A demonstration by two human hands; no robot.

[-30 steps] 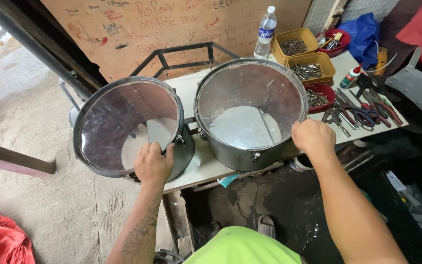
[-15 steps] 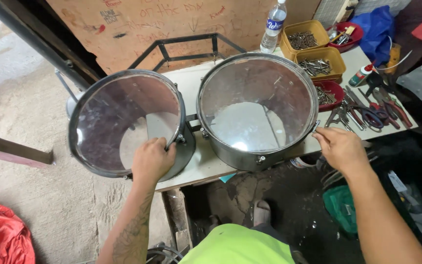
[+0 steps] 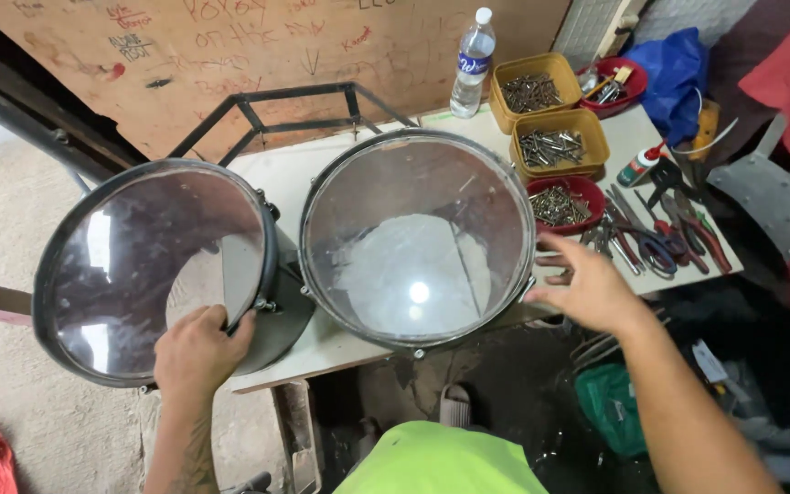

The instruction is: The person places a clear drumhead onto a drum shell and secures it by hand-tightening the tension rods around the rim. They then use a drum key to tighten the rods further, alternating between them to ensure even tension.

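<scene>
The right hand (image 3: 587, 291) has come off the rim of the right-hand black drum with its clear skin (image 3: 418, 240) and is now hovering open, fingers spread, at its four o'clock, holding nothing, near the red bowl of screws (image 3: 560, 201). The left hand (image 3: 198, 352) is still gripping the rim of the tilted left-hand clear-skinned drum (image 3: 153, 265) at six o'clock, both drums resting on the pale table (image 3: 322, 348).

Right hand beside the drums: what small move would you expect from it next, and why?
Probably a short reach on toward the tools. The right hand is open, off the right drum, its fingers spread toward the red bowl of screws and the pliers. The left hand grips the left drum's rim.
</scene>
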